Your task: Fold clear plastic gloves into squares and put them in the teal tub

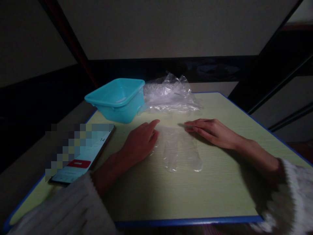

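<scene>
We look down at a pale wood-grain table [186, 195] edged in blue, with both bare hands resting over its middle. Between them, a clear disposable glove [172, 150] lies flat on the tabletop, two of its rounded finger ends pointing toward us; its thin film blends into the wood grain, so we cannot trace the whole outline.

Our left hand [139, 142] lies at the glove's left side, partly covering it. Its index finger reaches out to the right, the thumb parted from it just below; the other fingers are mostly hidden beneath, and we cannot tell how they are set. Our right hand [215, 132] comes in from the other side, its fingers pressed together and the thumb close beneath, tips at the glove's far right corner. We cannot tell whether they pinch the film.

Behind the glove sits a crumpled clear plastic bag [170, 94], and just beside it, to the left, a turquoise plastic basin [122, 111]. Nearer us on the left we have a smartphone [95, 150] lying screen up and lit, partly blurred into blocks, with a red button showing. Our left sleeve [68, 205] is ribbed knit; our right sleeve [300, 192] looks fluffy.
</scene>
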The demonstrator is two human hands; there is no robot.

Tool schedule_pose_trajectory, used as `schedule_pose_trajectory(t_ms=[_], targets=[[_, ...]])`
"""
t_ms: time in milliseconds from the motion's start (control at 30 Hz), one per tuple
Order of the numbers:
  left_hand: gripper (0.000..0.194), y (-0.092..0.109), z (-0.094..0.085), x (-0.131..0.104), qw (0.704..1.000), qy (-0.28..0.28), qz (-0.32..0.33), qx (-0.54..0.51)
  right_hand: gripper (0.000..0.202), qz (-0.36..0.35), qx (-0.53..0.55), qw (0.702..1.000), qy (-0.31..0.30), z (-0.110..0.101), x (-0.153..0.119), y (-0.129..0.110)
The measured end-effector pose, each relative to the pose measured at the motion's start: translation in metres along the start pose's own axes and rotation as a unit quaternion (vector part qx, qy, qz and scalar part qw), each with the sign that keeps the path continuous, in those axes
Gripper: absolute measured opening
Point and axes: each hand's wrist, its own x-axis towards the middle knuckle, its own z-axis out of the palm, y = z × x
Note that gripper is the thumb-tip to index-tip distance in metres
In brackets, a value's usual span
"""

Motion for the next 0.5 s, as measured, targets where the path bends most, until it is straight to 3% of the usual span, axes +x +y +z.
schedule_pose_trajectory(t_ms=[233, 500], targets=[[0.040, -0.008, 0.002, 0.005, 0.998, 0.001, 0.044, 0.037, 0.037, 0.006, 0.055, 0.998, -0.010, -0.001, -0.001, -0.009], [0.041, -0.018, 0.011, 0.013, 0.994, -0.021, 0.106, 0.006, 0.033, 0.027, 0.253, 0.965, -0.058, 0.006, -0.002, -0.023]])
